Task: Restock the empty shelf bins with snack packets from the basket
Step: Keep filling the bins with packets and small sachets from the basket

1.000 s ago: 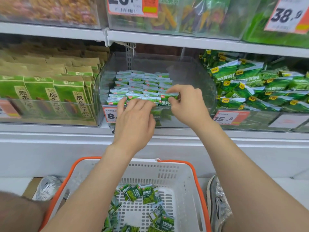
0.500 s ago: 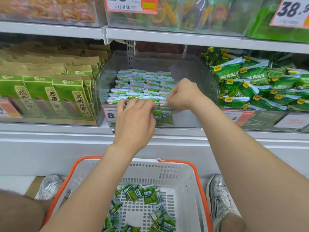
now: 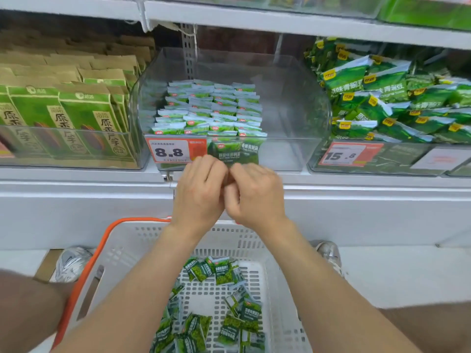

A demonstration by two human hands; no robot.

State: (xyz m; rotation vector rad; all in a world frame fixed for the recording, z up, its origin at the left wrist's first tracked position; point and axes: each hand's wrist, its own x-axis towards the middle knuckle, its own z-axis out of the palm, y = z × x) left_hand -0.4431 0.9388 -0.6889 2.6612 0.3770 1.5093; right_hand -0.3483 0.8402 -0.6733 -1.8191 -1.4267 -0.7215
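The left hand [image 3: 201, 192] and the right hand [image 3: 257, 197] are together in front of the white shelf edge [image 3: 76, 179], just below the clear plastic bin [image 3: 293, 103]. Their inner sides touch, and the fingers of both are curled inward. I cannot tell if they hold something between them, because the fingers hide that place and the picture is a little blurred there.

Inside the clear plastic bin, the small green and white snack packets [image 3: 211, 110] stand in tidy rows and fill its left half. A single packet [image 3: 234, 151] of the same kind stands flat against the front wall. It is just beside the orange and white price tag marked 8.8 [image 3: 170, 151].

Under the arms is the white plastic basket with an orange rim [image 3: 122, 250], between the person's legs. In it lie loose green snack packets [image 3: 224, 273], some near the far wall and others nearer to the person.

The bin on the left holds brown and green paper bags [image 3: 76, 115]. The bin on the right holds larger green bags [image 3: 382, 98] and carries a price tag marked 15.8 [image 3: 349, 154]. One grey shoe [image 3: 71, 261] is visible beside the basket on the left.
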